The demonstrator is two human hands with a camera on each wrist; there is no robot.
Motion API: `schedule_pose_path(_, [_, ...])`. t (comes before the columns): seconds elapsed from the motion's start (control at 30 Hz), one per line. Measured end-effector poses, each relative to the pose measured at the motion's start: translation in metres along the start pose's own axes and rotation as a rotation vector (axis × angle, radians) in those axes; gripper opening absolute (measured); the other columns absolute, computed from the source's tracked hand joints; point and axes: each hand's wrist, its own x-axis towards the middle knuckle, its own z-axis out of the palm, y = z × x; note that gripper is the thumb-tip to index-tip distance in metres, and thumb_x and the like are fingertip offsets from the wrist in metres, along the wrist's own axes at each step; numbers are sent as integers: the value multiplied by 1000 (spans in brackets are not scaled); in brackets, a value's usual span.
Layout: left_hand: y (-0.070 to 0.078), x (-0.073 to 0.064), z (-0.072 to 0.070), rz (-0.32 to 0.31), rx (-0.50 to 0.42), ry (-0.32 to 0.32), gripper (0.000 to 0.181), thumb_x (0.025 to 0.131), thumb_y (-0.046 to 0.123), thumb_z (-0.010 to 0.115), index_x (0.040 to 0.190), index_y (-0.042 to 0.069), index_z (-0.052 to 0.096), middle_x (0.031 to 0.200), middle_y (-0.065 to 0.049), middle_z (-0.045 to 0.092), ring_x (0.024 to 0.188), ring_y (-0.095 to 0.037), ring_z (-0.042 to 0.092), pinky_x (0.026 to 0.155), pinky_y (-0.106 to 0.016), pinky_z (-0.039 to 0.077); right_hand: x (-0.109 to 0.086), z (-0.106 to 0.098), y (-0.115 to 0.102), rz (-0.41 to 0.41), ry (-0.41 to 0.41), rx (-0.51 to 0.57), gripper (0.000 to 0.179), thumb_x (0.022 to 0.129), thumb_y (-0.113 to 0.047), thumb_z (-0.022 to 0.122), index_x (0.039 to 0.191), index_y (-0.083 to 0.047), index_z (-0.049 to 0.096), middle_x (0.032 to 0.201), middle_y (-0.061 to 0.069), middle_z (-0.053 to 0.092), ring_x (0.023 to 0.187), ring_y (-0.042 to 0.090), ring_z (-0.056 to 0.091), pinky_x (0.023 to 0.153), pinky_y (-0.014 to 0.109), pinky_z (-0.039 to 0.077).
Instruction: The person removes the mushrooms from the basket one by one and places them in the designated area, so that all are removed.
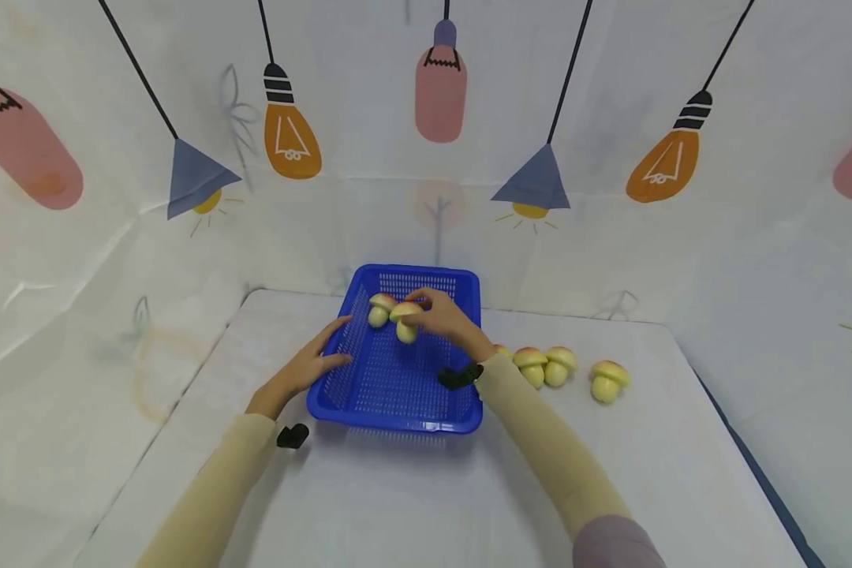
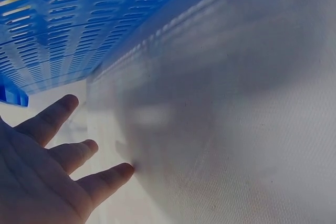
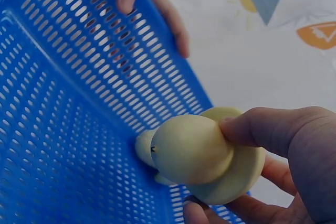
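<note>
A blue plastic basket (image 1: 397, 420) with slotted walls stands on the white table. My left hand (image 1: 300, 371) is at its left rim, thumb over the inner side and index finger along the outside; the left wrist view shows the other fingers spread straight beside the basket wall (image 2: 68, 30). My right hand (image 1: 442, 315) is over the basket's inside, holding a toy mushroom (image 1: 406, 322) with a reddish-yellow cap between thumb and fingers. In the right wrist view this mushroom (image 3: 189, 148) has its pale stem end toward the camera. Another mushroom (image 1: 379, 310) lies in the basket near the far left.
Right of the basket, two mushrooms (image 1: 530, 367) (image 1: 559, 365) sit side by side, with part of another (image 1: 500, 349) behind my right wrist. One more mushroom (image 1: 609, 381) stands farther right. A white cloth (image 1: 369, 221) with printed lamps hangs behind the table (image 1: 397, 505).
</note>
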Motion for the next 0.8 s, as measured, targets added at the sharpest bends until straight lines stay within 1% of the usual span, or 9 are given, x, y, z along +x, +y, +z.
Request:
schedule_pose_path(0.1, [4,1,0,3,20,2,78,101,26,59,166,29,16,170,-26,15,146,-54,33,112,-72,32,-7,-7,-3,-15,23,-23,48,89,-23,77,133,-9,62,127,18,65,104,27,65,84,36,55])
schedule_pose_path(0.2, [5,0,0,-8,40,2,79,101,29,59,166,29,15,170,-26,15,147,-54,32,113,-73,31,-13,-12,-4,-23,15,-25,49,90,-22,77,134,-9,61,128,18,66,108,28,66,85,35,56])
schedule_pose_path(0.27, [5,0,1,-23,46,5,78,101,30,59,166,31,16,170,-25,15,147,-54,31,113,-74,29,-18,-15,-3,-29,16,-29,48,90,-21,77,134,-8,61,130,17,65,112,29,65,88,36,57])
schedule_pose_path(0.37, [4,0,2,-28,60,7,78,101,30,58,166,31,15,169,-26,16,147,-55,32,113,-74,30,-24,-20,-2,-50,30,-42,47,90,-22,77,133,-9,62,133,15,64,120,30,63,91,39,56])
schedule_pose_path(0.47, [4,-1,3,-32,67,13,77,101,31,58,166,31,16,169,-26,17,146,-55,32,113,-74,30,-31,-25,0,-65,42,-54,45,91,-23,77,132,-11,62,134,13,64,124,31,60,93,41,55])
schedule_pose_path(0.63, [7,-3,4,-41,54,10,77,102,30,58,166,31,15,170,-26,15,147,-54,31,114,-74,28,-44,-33,4,-67,55,-34,45,91,-21,77,131,-9,62,131,14,66,125,32,60,97,44,54])
schedule_pose_path(0.8, [11,-3,5,-28,37,13,77,102,26,58,166,29,15,171,-24,11,150,-54,26,115,-74,24,-57,-39,6,-77,49,-26,45,92,-21,77,133,-8,61,135,13,64,130,32,57,101,45,52])
